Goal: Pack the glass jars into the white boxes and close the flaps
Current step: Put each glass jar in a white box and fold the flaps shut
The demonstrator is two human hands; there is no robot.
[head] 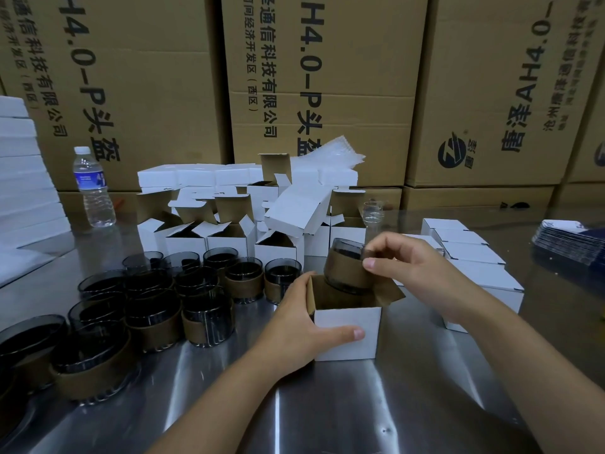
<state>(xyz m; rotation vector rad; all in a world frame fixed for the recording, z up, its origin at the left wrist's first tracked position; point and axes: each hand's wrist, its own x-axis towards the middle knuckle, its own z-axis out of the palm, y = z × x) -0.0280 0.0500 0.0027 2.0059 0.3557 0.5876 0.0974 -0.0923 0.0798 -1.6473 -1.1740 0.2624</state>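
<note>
A small white box stands open on the steel table, its brown inside showing. My left hand grips its left wall, thumb across the front. My right hand holds a dark glass jar wrapped in a brown sleeve, tilted, its base just inside the box's mouth. Several more sleeved jars stand in a cluster to the left. Several open empty white boxes stand behind, and closed white boxes sit in a row at the right.
A water bottle stands at the back left beside a stack of white foam sheets. Large brown cartons wall off the back. A clear glass and bubble wrap sit behind the boxes; dark flat cards lie far right.
</note>
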